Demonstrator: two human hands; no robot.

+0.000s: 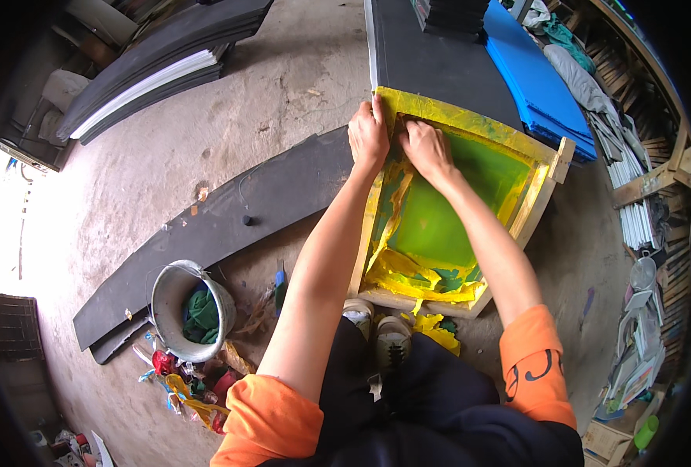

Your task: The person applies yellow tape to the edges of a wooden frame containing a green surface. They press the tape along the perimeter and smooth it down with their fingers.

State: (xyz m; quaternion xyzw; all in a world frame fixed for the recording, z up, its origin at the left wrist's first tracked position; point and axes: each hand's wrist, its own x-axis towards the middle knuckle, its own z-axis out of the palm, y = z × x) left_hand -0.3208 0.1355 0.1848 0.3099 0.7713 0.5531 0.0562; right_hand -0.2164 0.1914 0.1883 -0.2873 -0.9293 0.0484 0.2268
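A wooden screen-printing frame stands tilted in front of me, its green mesh edged with yellow tape and ink. At the far left corner my left hand is closed on the frame, with one finger stretched up along the edge. Just inside that corner, my right hand has its fingers curled against the frame's inner edge; what they pinch, if anything, is hidden. A loose yellow strip hangs along the left inner side. Crumpled yellow film gathers at the near end.
A long black sheet lies left on the floor. Near it stands a bucket with a green cloth, beside scattered rags. Blue sheets are stacked at the far right. Yellow scraps lie by my shoes.
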